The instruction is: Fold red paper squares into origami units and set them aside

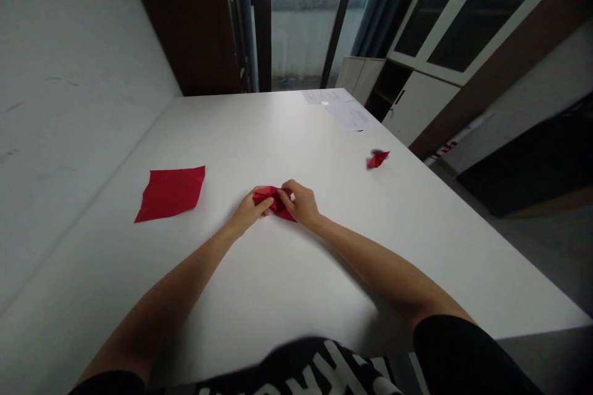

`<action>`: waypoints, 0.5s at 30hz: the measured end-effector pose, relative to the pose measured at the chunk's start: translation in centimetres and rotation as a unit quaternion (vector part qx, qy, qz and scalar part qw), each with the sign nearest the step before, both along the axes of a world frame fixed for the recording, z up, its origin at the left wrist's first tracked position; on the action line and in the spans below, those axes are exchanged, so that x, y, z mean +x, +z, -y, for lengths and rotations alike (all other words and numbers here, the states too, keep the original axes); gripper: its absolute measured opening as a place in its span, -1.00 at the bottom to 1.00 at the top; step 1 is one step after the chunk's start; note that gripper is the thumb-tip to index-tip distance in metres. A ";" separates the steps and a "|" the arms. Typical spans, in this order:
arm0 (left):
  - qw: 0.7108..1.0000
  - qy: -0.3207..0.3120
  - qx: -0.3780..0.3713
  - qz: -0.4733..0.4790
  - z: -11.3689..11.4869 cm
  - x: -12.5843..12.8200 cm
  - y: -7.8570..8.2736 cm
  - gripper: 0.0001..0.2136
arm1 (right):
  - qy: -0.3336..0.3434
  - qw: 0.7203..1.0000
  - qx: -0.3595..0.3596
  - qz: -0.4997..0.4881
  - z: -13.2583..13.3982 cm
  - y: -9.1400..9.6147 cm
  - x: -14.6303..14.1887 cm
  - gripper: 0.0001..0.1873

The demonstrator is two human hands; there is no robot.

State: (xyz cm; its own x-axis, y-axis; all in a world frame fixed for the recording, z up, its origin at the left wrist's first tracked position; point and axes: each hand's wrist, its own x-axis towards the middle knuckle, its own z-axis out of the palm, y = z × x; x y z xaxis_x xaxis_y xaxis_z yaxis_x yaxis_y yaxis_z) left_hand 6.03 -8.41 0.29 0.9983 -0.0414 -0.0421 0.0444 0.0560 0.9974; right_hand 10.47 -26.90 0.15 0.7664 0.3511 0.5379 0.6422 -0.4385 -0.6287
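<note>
Red folded paper [274, 201], one piece, is pinched between the left hand [249, 211] and right hand [299, 202] over the white table [278, 296]; one flat red sheet [170, 194] lies left of the grip, one small red folded piece [378, 159] beyond it.

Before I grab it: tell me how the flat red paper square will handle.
The flat red paper square looks thin, so it is probably light and floppy. Faint creases suggest it may bend there. Lying flat on the white table, it may be awkward to pinch.
</note>
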 end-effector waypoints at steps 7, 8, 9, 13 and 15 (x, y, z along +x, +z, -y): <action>0.999 0.033 -0.002 -0.007 -0.4 0.9 -0.9 -0.80 | -0.043 0.977 0.180 -0.107 0.0 0.7 0.8 -0.76; 0.999 0.042 -0.004 -0.010 -0.5 1.0 -1.0 -0.82 | -0.044 0.972 0.196 -0.119 0.0 0.6 1.0 -0.76; 0.998 0.054 -0.005 -0.012 -0.6 1.0 -1.1 -0.82 | -0.043 0.966 0.215 -0.134 0.0 0.4 1.3 -0.75; 0.995 0.099 -0.008 -0.031 -1.0 1.2 -1.7 -0.78 | -0.022 0.929 0.305 -0.211 -0.1 -0.3 2.3 -0.70; 0.993 0.109 -0.029 -0.038 -1.2 1.4 -1.9 -0.77 | -0.024 0.916 0.332 -0.224 -0.1 -0.5 2.7 -0.69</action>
State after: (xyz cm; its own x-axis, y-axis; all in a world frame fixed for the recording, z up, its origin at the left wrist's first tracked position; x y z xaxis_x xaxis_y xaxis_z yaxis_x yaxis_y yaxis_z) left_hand 7.38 -7.22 -1.65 0.9777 0.1715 -0.1212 0.0996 0.1292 0.9866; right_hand 13.14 -26.84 -0.33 0.9687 0.0210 0.2475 0.2436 0.1147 -0.9631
